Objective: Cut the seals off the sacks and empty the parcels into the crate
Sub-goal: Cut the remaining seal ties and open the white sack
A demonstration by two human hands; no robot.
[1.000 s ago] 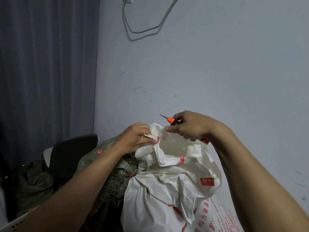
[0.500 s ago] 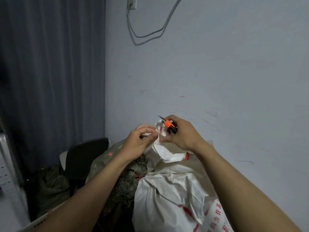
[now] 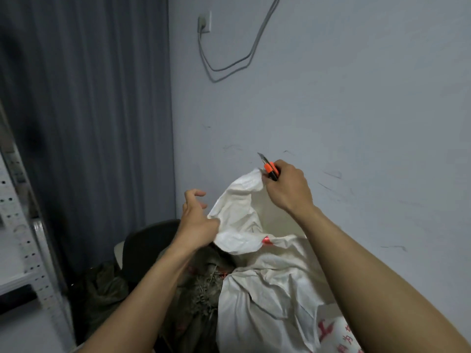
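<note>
Two bare hands: left hand [image 3: 196, 220], right hand [image 3: 288, 187]. One orange knife [image 3: 270, 170], gripped in the right fingers. One white sack [image 3: 267, 301], below both sets of fingers. At least one olive sack [image 3: 204, 289], beneath the left fingers. One dark chair [image 3: 145, 240], one curtain [image 3: 89, 110], one shelf rack [image 3: 20, 238], all left of the fingers. One wall socket [image 3: 204, 21] and one cable [image 3: 229, 67], above them

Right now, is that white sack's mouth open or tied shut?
Open. The white sack gapes at the mouth, pale inside showing; the right hand, gripping an orange knife, holds its rim up.
</note>
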